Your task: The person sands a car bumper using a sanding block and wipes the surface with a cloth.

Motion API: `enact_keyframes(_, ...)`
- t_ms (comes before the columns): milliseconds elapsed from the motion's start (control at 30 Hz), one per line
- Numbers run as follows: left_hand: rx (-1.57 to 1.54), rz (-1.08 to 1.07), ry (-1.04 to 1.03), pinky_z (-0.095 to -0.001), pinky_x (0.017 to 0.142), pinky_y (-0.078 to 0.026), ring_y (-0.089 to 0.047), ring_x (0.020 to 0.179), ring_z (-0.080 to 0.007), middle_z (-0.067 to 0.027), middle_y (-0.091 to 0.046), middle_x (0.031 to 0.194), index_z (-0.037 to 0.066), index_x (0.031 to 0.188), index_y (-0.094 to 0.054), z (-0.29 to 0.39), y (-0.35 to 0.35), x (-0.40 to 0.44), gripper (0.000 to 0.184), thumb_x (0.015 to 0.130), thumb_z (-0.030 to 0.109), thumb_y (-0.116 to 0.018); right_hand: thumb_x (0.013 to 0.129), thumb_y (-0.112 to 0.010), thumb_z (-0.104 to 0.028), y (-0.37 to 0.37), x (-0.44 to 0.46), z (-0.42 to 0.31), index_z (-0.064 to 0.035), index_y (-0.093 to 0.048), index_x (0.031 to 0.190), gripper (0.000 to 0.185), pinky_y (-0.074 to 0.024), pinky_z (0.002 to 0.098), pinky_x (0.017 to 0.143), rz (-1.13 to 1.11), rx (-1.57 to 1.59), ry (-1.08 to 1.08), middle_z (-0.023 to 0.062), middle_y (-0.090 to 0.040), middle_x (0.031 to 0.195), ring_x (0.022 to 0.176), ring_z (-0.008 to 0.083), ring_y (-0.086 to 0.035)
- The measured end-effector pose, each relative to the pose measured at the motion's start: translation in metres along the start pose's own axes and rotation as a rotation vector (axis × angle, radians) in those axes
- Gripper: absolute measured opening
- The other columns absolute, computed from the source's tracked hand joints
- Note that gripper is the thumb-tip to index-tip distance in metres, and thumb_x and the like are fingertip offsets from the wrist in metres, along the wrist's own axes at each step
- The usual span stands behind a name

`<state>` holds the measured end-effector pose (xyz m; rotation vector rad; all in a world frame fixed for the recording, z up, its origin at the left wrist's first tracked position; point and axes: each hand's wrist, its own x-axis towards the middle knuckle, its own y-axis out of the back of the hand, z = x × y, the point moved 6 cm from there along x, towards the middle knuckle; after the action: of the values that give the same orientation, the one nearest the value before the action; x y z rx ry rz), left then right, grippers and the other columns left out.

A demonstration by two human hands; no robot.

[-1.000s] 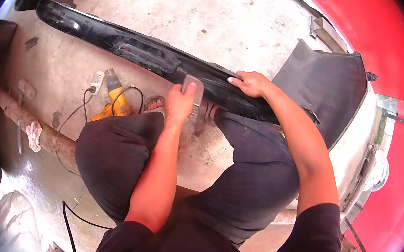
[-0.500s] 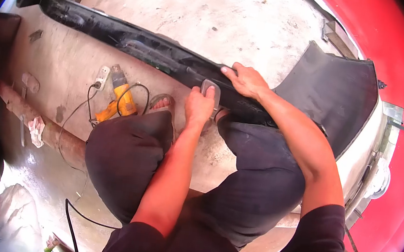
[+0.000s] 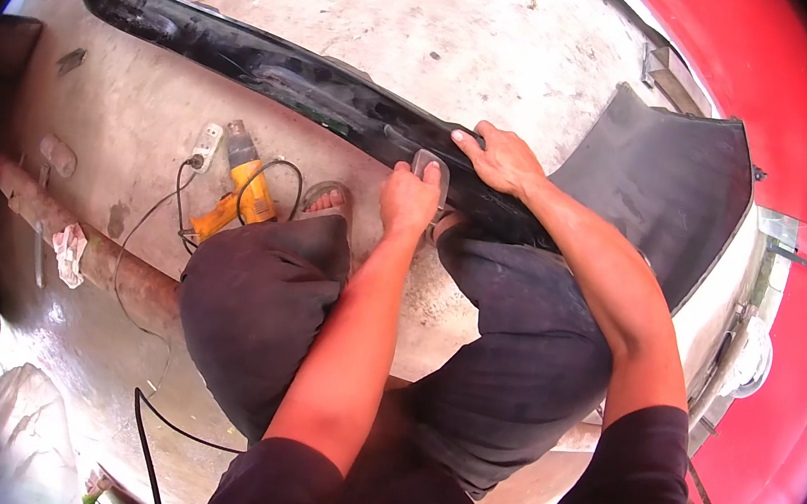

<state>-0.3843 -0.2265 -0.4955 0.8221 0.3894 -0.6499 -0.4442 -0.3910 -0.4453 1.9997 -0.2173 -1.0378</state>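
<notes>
A long black panel [image 3: 275,65], like a vehicle bumper, stretches from the upper left to above my knees. My left hand [image 3: 410,197] pinches a flat, translucent grey pad [image 3: 434,168] against the panel's near edge. Farther right, my right hand [image 3: 505,161] grips the panel's upper edge, with the thumb on its face and the other fingers partly hidden. The panel's wide, curved dark end piece [image 3: 659,183] rises to the right of that hand.
A yellow heat gun [image 3: 250,188] lies on the floor beside a white power strip [image 3: 206,142], with black cables around them. A rusty pipe [image 3: 114,267] holds a crumpled rag [image 3: 69,254]. Red bodywork [image 3: 774,106] stands at right; a white sack [image 3: 29,433] sits lower left.
My left hand and the pad have moved right along the panel. My right hand keeps its hold, shifted slightly. The camera view has also shifted a little.
</notes>
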Motion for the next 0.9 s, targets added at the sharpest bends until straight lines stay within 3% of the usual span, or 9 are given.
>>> enact_keyframes(267,-0.054,0.03,-0.075,-0.0473,0.087,-0.049,-0.064,0.099,-0.0452,-0.0309,-0.067,0.101,-0.007,0.102,-0.065,-0.013,0.001,-0.002,0.055,0.088,0.046,-0.061,0.096,-0.041,-0.062,-0.002,0.006,0.004,-0.0013,-0.06,0.117,0.067,-0.0456,0.0491,0.092,-0.002,0.027,0.011,0.0268,-0.065,0.11,0.108,0.0408,-0.06)
enact_keyframes(333,-0.193,0.046,-0.056,-0.0444,0.083,-0.05,-0.068,0.091,-0.0402,-0.0283,-0.069,0.093,-0.007,0.097,-0.067,-0.017,0.009,-0.004,0.053,0.088,0.045,-0.063,0.095,-0.041,-0.063,-0.003,0.011,0.008,-0.0017,-0.061,0.117,0.068,-0.0455,0.0477,0.094,-0.037,0.041,0.016,0.0267,-0.065,0.11,0.108,0.0404,-0.06)
enact_keyframes(400,-0.257,0.047,-0.009,-0.0482,0.086,-0.049,-0.067,0.096,-0.0418,-0.0279,-0.069,0.096,-0.005,0.104,-0.065,-0.025,0.027,0.007,0.052,0.09,0.044,-0.062,0.094,-0.043,-0.063,-0.002,0.016,0.013,-0.0021,-0.062,0.117,0.068,-0.0455,0.0467,0.094,-0.045,0.036,0.023,0.026,-0.065,0.11,0.109,0.0399,-0.06)
enact_keyframes(500,-0.392,0.101,0.085,-0.045,0.058,-0.056,-0.07,0.075,-0.0395,-0.0287,-0.069,0.091,-0.009,0.099,-0.066,-0.041,0.056,0.03,0.053,0.09,0.043,-0.063,0.093,-0.046,-0.063,-0.007,0.025,0.008,-0.0024,-0.064,0.117,0.067,-0.0457,0.0452,0.095,-0.023,0.101,0.11,0.0245,-0.066,0.111,0.11,0.0388,-0.06)
enact_keyframes(533,-0.384,0.101,0.079,-0.045,0.058,-0.056,-0.07,0.075,-0.0395,-0.0287,-0.069,0.091,-0.009,0.099,-0.066,-0.032,0.065,0.029,0.053,0.09,0.043,-0.063,0.092,-0.048,-0.062,-0.004,0.025,0.004,-0.0023,-0.064,0.117,0.066,-0.0458,0.0446,0.095,0.011,0.162,0.169,0.0238,-0.066,0.111,0.111,0.0383,-0.06)
enact_keyframes(600,-0.446,-0.043,0.077,-0.0413,0.046,-0.055,-0.069,0.064,-0.0369,-0.0282,-0.068,0.088,-0.01,0.097,-0.065,-0.02,0.068,0.024,0.053,0.091,0.042,-0.062,0.092,-0.049,-0.061,-0.005,0.027,-0.005,-0.0022,-0.064,0.117,0.065,-0.0457,0.0443,0.095,-0.008,0.158,0.162,0.0234,-0.066,0.112,0.111,0.038,-0.06)
enact_keyframes(767,-0.236,0.016,-0.025,-0.0397,0.045,-0.054,-0.069,0.062,-0.0355,-0.0277,-0.069,0.087,-0.011,0.098,-0.065,-0.033,0.038,0.043,0.054,0.089,0.042,-0.062,0.091,-0.054,-0.061,-0.013,0.029,-0.011,0.0006,-0.061,0.115,0.066,-0.0476,0.045,0.092,0.002,0.099,0.152,0.0256,-0.066,0.111,0.108,0.0393,-0.061)
enact_keyframes(833,-0.219,-0.048,0.112,-0.044,0.057,-0.057,-0.071,0.075,-0.0389,-0.0299,-0.068,0.093,-0.011,0.101,-0.064,-0.018,0.045,0.028,0.056,0.089,0.044,-0.061,0.09,-0.055,-0.061,-0.016,0.021,-0.014,0.0023,-0.06,0.113,0.067,-0.048,0.0467,0.09,0.023,0.1,0.142,0.0268,-0.065,0.109,0.105,0.0406,-0.062)
enact_keyframes(900,-0.127,0.042,0.049,-0.043,0.052,-0.057,-0.07,0.071,-0.0373,-0.0287,-0.068,0.091,-0.011,0.1,-0.064,-0.029,0.032,0.042,0.056,0.089,0.043,-0.061,0.091,-0.054,-0.06,-0.013,0.021,-0.015,0.0031,-0.059,0.112,0.066,-0.0479,0.0475,0.088,0.055,0.095,0.162,0.0263,-0.065,0.106,0.104,0.0412,-0.062)
